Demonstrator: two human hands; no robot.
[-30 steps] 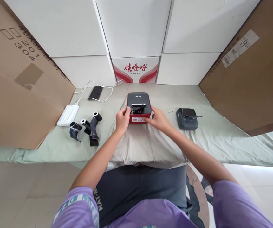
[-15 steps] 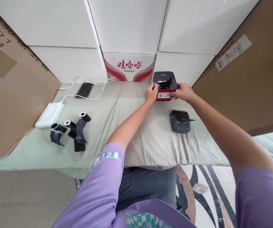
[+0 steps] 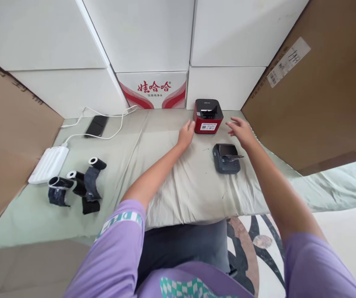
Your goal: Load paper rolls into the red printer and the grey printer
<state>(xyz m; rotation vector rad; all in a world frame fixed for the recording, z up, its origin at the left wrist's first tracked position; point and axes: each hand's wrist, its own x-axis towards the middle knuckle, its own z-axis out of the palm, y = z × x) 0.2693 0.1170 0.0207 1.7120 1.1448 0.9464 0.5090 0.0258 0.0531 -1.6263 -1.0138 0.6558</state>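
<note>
A red and black box-shaped printer [image 3: 208, 124] stands at the back of the covered surface, with a white label on its front and a dark strip in its top slot. At its left front corner is my left hand [image 3: 186, 134], fingers stretched out; whether they still touch the casing I cannot tell. To the right, a small gap separates my right hand [image 3: 240, 130] from the printer, its fingers apart and holding nothing. A smaller dark grey printer [image 3: 226, 162], with a dark strip sticking out of it, lies nearer to me, between my forearms.
Several black paper rolls [image 3: 77, 184] lie at the left, beside a white power bank [image 3: 49, 164] with a white cable. A dark phone [image 3: 96, 126] rests behind them. White boxes [image 3: 151, 37] line the back; cardboard boxes stand at left and right [image 3: 317, 95].
Both hands have come off their grip on the red printer: the right has moved away from its side and opened, the left has loosened. The view has shifted slightly right.
</note>
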